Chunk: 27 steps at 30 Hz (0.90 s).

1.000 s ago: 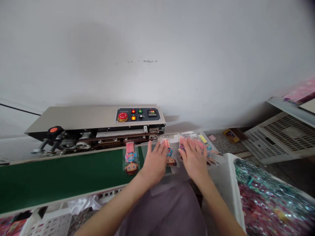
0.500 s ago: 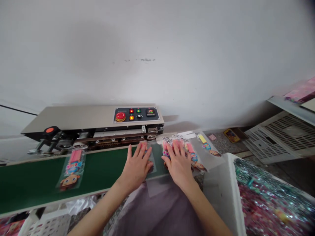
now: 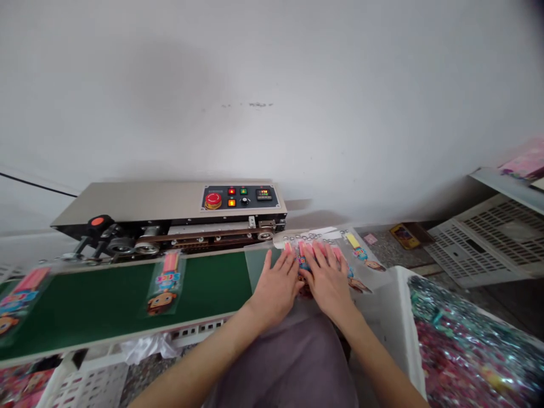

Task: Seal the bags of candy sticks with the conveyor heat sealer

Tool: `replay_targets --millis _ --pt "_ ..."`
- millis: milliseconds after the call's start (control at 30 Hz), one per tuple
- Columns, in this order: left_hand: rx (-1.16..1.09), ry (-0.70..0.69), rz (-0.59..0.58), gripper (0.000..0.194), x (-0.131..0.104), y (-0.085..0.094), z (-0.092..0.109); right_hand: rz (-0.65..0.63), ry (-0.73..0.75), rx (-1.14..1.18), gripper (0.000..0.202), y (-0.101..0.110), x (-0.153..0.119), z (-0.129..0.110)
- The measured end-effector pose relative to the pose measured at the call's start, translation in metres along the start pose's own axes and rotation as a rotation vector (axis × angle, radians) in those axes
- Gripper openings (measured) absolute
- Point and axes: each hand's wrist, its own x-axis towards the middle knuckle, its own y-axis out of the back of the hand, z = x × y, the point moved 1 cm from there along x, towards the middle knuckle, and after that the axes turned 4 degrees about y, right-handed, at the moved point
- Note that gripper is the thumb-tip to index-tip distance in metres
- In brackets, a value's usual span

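we have our left hand (image 3: 276, 290) and right hand (image 3: 330, 283) palms down, side by side, over clear packets (image 3: 302, 262) at the right end of a green belt (image 3: 212, 277). farther left, two pink-topped packets (image 3: 163, 288) lie apart on it. behind the belt we see a machine (image 3: 136, 203) with a red button (image 3: 213, 199).

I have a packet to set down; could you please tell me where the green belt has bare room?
The green belt is bare between the far-left packet and the middle packet, and from there to the clear plastic by the left hand. Packets crowd around that hand and the right hand.
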Motion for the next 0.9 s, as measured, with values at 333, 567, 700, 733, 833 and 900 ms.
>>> replay_targets --millis 333,567,700,733,833,900 --pt "0.085 0.038 0.086 0.064 -0.010 -0.023 -0.016 0.042 0.099 0.076 0.050 -0.005 0.000 -0.016" --pt "0.110 0.029 0.054 0.064 -0.011 -0.016 -0.019 0.044 0.017 0.052 0.047 -0.012 -0.001 -0.012" --pt "0.110 0.073 0.066 0.062 -0.022 -0.013 -0.028 0.041 0.020 0.046 0.045 -0.012 -0.003 -0.013" --pt "0.110 0.087 0.068 0.061 -0.026 -0.011 -0.033 0.042 0.023 0.046 0.045 -0.012 -0.002 -0.015" --pt "0.121 0.130 0.052 0.059 -0.037 0.003 -0.045 0.047 0.031 0.054 0.045 -0.011 0.001 -0.022" --pt "0.145 0.189 0.049 0.055 -0.038 0.014 -0.048 0.035 0.034 0.065 0.046 -0.010 0.003 -0.025"
